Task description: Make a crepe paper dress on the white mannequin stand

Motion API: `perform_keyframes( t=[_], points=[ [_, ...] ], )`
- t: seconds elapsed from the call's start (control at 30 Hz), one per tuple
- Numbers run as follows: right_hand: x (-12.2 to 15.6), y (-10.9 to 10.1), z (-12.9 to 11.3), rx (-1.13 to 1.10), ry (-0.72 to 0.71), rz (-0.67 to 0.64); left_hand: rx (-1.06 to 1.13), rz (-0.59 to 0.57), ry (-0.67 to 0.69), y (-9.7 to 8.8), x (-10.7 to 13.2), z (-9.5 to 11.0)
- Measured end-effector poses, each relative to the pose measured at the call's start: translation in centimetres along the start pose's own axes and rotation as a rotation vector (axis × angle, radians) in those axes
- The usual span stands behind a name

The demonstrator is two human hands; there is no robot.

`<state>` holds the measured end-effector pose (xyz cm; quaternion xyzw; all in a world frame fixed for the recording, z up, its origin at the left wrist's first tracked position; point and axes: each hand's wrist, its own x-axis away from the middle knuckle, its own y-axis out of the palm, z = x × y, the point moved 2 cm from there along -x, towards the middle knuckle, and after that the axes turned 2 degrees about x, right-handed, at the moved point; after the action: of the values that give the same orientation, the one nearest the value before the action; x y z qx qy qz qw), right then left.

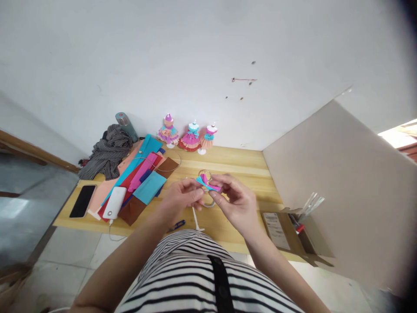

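A small pleated bow (211, 187) in blue and magenta, of crepe paper by its look, is held up between my two hands above the table. My left hand (179, 200) pinches its left end, and my right hand (237, 201) grips the right end between thumb and fingers. Behind and below the bow, ring-shaped rolls (209, 205) lie partly hidden by my fingers. Nearer my body are a white T-shaped stand piece (196, 221) and a dark blue cutter (178, 225).
Three miniature paper dresses on stands (190, 138) line the wall. Coloured paper sheets (150, 187), a white power bank (115, 203), a phone (83, 201), a striped cloth (109, 152) and a flask (127, 126) are at left. A cardboard box (282, 230) with clear sticks stands right.
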<state>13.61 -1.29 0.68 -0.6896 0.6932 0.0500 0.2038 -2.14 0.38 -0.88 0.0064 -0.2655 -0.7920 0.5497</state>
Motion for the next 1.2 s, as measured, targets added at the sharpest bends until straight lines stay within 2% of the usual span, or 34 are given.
perform_keyframes(
  t=[0.07,0.13,0.3,0.67,0.8,0.9,1.03,1.13,1.2],
  points=[
    [0.1,0.2,0.0,0.066,-0.015,-0.019,0.063,0.001,-0.035,0.8,-0.2,-0.5],
    [0.1,0.3,-0.1,0.109,-0.022,-0.031,0.102,0.061,-0.005,1.3,-0.4,-0.9],
    [0.2,-0.1,-0.1,0.131,-0.047,-0.063,0.097,0.095,0.023,1.3,-0.7,-0.6],
    [-1.1,-1.3,0.1,-0.158,0.106,-0.139,-0.179,-0.047,-0.061,-0.1,-0.9,-0.3],
    [-1.5,-1.2,-0.2,-0.229,0.131,-0.196,-0.278,-0.087,-0.082,-0.1,-0.7,0.4],
    [-1.6,-1.3,-0.1,-0.253,0.142,-0.191,-0.314,-0.111,-0.076,0.2,-0.4,1.0],
    [-1.5,-1.1,0.2,-0.290,0.206,-0.147,-0.414,-0.094,0.017,0.4,-0.3,1.1],
    [-1.4,-0.6,0.3,-0.255,0.231,-0.167,-0.548,-0.088,0.115,0.4,-0.3,0.9],
    [-1.4,-0.4,0.3,-0.265,0.237,-0.155,-0.573,-0.070,0.130,0.4,-0.3,0.9]
  ],
)
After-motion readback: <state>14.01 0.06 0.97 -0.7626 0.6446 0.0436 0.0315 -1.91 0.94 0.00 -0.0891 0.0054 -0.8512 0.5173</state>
